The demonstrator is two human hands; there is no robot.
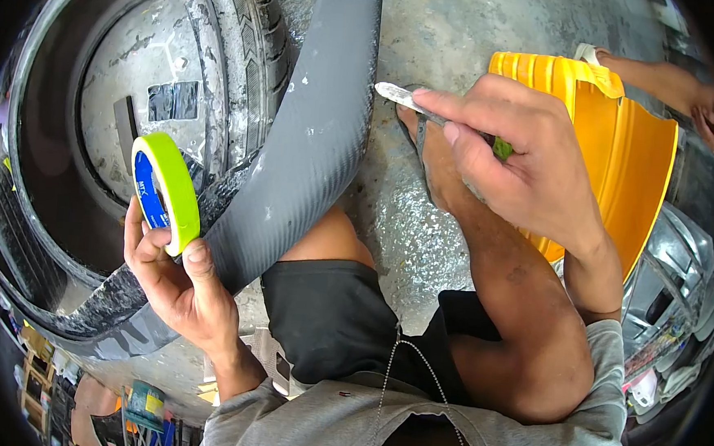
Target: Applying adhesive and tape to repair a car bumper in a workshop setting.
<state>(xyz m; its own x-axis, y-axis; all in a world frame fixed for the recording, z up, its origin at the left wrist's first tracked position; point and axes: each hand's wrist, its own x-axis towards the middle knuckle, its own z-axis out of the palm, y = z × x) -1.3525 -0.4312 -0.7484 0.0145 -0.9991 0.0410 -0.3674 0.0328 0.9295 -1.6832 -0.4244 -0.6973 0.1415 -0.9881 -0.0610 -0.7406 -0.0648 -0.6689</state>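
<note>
My left hand (180,287) grips a roll of neon yellow-green tape (182,194) by its lower edge, thumb outside and fingers at the blue-lined core. In my right hand (533,156) is a slim blade-like tool (396,94) with a white-smeared tip and a bit of green near the palm; its exact kind is unclear. The tip points left, close to the edge of a long, curved dark grey panel (318,122) with a ribbed weave look and pale specks. This panel crosses in front of a tyre (252,61), and the tape roll is held left of it.
A dark flat strip (124,129) and a shiny black square (173,100) lie inside the tyre ring. To the right stands a yellow curved panel (613,181), with another person's arm (660,82) behind it. Clear plastic-looking parts (668,275) sit at far right.
</note>
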